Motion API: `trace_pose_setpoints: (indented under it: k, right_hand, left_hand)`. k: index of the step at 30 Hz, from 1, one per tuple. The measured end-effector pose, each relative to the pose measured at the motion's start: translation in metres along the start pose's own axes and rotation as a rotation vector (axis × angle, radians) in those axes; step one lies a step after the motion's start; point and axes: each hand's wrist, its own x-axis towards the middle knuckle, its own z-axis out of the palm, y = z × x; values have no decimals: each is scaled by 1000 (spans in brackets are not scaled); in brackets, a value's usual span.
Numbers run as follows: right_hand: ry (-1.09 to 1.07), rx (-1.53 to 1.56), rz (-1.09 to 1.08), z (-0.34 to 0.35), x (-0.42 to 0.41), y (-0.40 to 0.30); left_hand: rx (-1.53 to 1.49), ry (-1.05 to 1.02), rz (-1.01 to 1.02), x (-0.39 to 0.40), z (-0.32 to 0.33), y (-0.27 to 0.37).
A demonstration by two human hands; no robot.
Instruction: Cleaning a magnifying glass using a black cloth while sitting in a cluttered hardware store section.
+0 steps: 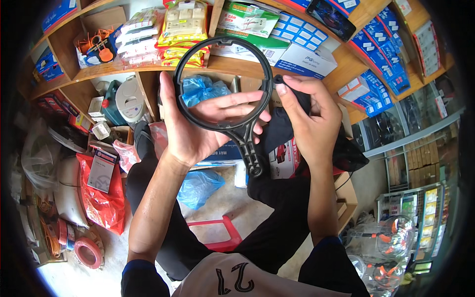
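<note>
A black plastic filter housing wrench, with a large open ring and a ribbed handle, lies across my left hand. My left thumb stands along the ring's outer left side, while the palm and the other fingers pass beneath it. The handle points down toward my lap and ends in a small round eye. At the ring's right side, my right hand pinches a bunched black cloth between thumb and fingers. Part of the cloth hangs below that hand. Whether the cloth touches the ring is hard to tell.
Wooden shelves ahead hold packaged sockets, boxes and a smartphone. A blue plastic bag and a red plastic stool are between my legs. To the left are a red bag and a red roll. Glass display cases stand right.
</note>
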Motion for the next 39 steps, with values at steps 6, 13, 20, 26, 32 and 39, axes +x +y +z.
trace_pose_setpoints:
  k: [6, 13, 20, 26, 32, 39]
  right_hand:
    - [-75, -79, -159, -3, 2, 3]
    - [-154, -86, -174, 0, -5, 6]
    - [-26, -385, -418, -8, 13, 9]
    - [-115, -515, -618, -10, 26, 14]
    - [-122, -580, -678, -4, 32, 19]
    - [-125, -558, -672, 10, 23, 25]
  left_hand:
    - [3, -7, -63, -5, 1, 2]
    - [-277, -119, -17, -3, -8, -1]
    - [-133, 73, -49, -2, -4, -4]
    - [-46, 175, -89, -3, 1, -1]
    - [-33, 237, -126, -4, 4, 2]
    - [47, 277, -96, -5, 8, -2]
